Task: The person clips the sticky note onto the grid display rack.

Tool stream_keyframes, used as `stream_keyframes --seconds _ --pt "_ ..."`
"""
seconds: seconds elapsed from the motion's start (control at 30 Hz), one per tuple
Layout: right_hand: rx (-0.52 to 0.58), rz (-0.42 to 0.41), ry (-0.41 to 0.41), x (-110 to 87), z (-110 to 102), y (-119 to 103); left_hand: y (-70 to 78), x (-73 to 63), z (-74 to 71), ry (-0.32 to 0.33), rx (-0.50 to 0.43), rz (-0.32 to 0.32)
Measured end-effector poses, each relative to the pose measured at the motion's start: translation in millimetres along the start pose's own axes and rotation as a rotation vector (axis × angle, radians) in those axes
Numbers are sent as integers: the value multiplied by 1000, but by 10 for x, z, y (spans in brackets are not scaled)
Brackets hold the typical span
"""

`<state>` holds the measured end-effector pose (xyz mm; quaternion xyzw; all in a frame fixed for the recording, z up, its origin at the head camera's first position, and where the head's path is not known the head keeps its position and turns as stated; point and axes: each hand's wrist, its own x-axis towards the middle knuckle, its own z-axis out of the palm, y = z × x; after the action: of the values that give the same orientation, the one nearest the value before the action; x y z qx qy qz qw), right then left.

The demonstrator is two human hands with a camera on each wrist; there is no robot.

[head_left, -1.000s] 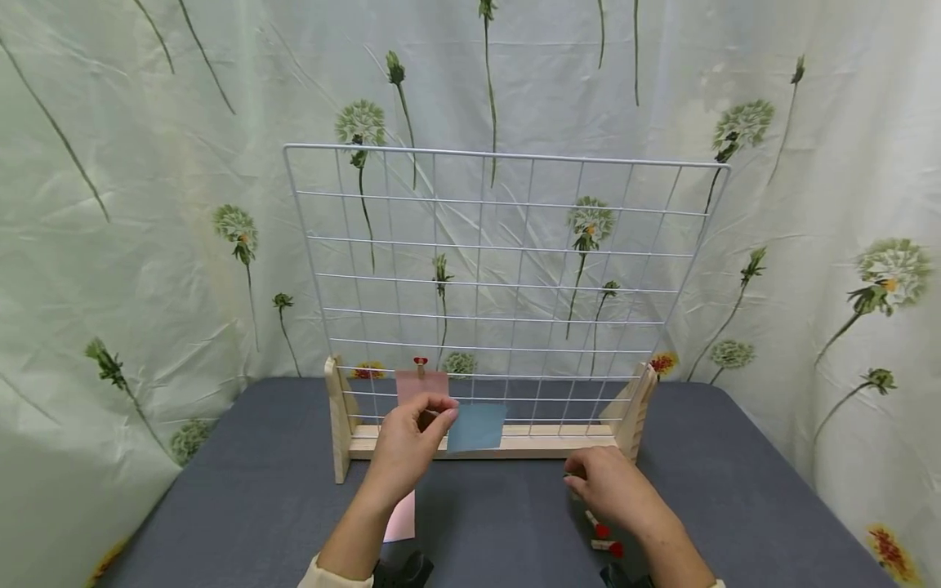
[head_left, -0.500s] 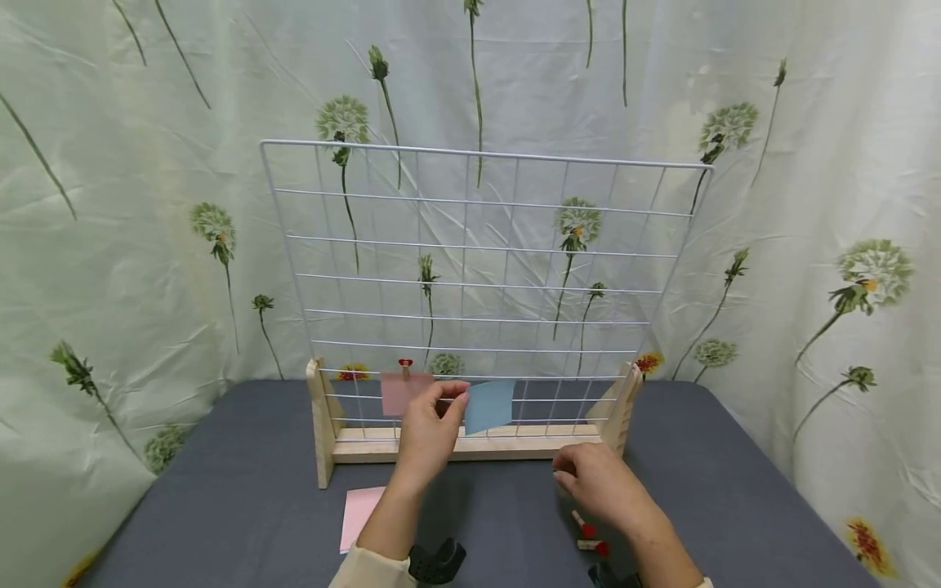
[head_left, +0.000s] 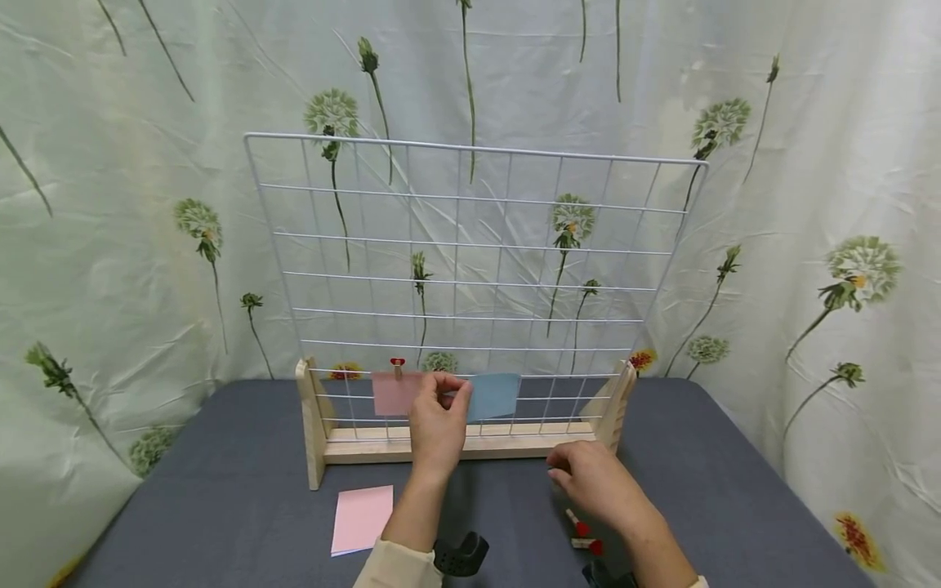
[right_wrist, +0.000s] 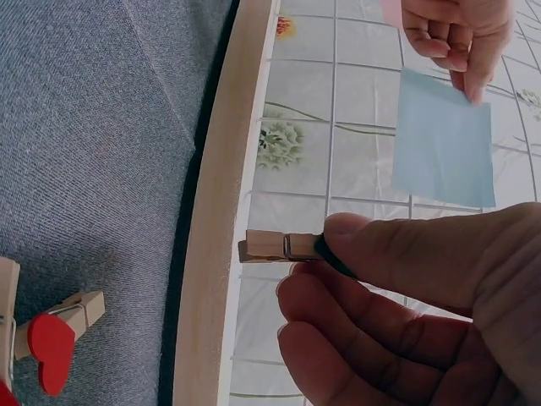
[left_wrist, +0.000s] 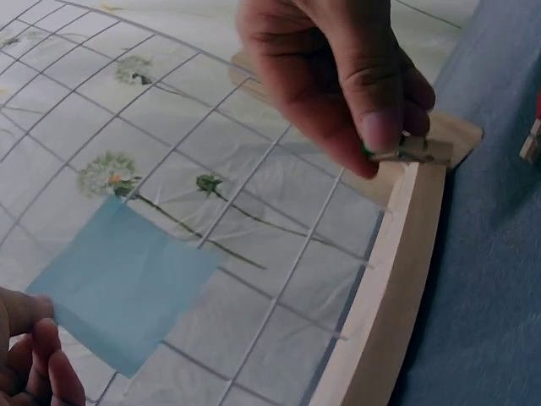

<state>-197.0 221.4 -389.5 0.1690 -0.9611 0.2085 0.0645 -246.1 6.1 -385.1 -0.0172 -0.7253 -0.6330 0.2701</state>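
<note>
My left hand [head_left: 439, 420] pinches a blue paper square [head_left: 494, 397] by its left edge, holding it up against the lower rows of the white wire grid [head_left: 478, 244]. Just left of that hand, a pink paper square [head_left: 395, 394] hangs on the grid under a clothespin with a red heart [head_left: 398, 364]. My right hand [head_left: 591, 480] is above the table, in front of the wooden base. Between its thumb and fingers it pinches a small wooden clothespin [right_wrist: 283, 245], whose dark green decoration is partly under the thumb.
A stack of pink paper [head_left: 362, 519] lies on the dark table, left of my left forearm. Two clothespins with red hearts [head_left: 582, 536] lie near my right wrist. Wooden feet [head_left: 312, 425] hold the grid at both ends, and a floral curtain [head_left: 147, 286] hangs behind.
My left hand has carried the blue paper up and slightly right onto the grid's lower rows, beside the pink square. My right hand still holds its clothespin. The head view has shifted a little.
</note>
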Motion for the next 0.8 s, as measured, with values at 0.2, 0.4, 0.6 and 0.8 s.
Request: stream_keyframes --seconds 0.2,0.4,0.6,0.8 --pt "9 -3 19 4 5 -17 -36 -4 75 72 4 2" --pt "3 -28 131 28 26 -56 -61 -11 101 80 -15 22" --pt "38 2 224 46 33 -132 -94 -6 127 83 -34 39" --pt "19 -12 283 39 34 -166 -103 0 139 93 -44 44"
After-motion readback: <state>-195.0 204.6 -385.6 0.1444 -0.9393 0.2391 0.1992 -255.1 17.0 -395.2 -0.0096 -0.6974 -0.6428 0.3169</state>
